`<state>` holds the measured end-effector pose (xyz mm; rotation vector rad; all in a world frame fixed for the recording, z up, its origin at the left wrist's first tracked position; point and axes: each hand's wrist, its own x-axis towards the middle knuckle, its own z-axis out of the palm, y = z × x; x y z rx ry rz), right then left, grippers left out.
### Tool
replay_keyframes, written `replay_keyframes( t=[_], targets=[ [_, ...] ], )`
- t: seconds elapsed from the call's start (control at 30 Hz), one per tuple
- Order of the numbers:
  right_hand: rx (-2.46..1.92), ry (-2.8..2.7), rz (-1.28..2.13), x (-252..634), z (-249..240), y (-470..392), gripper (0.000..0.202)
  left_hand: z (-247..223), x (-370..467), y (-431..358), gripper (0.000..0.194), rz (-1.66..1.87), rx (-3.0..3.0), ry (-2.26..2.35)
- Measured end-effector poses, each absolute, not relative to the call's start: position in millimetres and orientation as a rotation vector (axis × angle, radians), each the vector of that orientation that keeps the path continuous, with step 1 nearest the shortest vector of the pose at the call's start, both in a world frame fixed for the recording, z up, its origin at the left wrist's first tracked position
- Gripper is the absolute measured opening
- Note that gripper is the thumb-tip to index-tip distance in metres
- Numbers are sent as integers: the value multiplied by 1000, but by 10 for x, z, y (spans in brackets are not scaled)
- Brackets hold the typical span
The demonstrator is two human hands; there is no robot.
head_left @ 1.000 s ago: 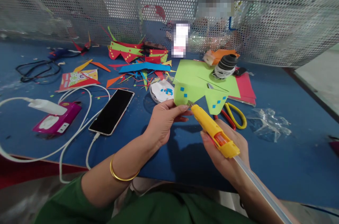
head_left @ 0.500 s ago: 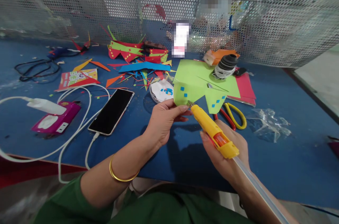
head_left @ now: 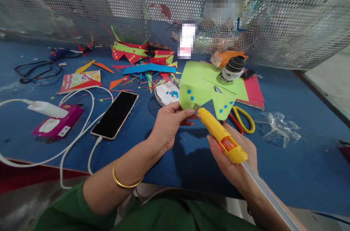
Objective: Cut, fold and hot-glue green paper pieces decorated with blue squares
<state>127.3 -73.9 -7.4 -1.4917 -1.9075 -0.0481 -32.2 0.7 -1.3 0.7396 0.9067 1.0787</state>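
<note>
My left hand [head_left: 171,121] pinches the lower left edge of a light green paper cutout [head_left: 201,97], which has a notch in its lower edge and small blue squares on both sides. My right hand [head_left: 237,151] grips a yellow hot glue gun [head_left: 220,134] with a long clear glue stick out of its back. The gun's metal nozzle is at the cutout's lower left part, close to my left fingertips. Beneath the nozzle, the exact contact with the paper cannot be made out. Behind the cutout, a round clear dish [head_left: 164,92] holds white paper and blue bits.
Scissors [head_left: 247,120] with red and yellow handles lie right of the cutout. Green sheets [head_left: 197,70] bear a black bottle-like object [head_left: 233,67]. At left are a phone [head_left: 116,114], a purple power strip [head_left: 58,121] and white cables. Paper scraps [head_left: 150,68] and a mesh panel [head_left: 109,5] are behind.
The cutout's right side has tilted slightly downward, and a further blue square shows there. The glue gun and both hands have hardly moved.
</note>
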Motion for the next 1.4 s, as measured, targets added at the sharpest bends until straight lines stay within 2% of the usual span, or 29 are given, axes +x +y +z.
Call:
replay_keyframes(
  t=[1.4],
  targets=[
    [-1528,-1887,-70,1280,-75,-773,31,-6,-325,6,16,1062,758,954]
  ],
)
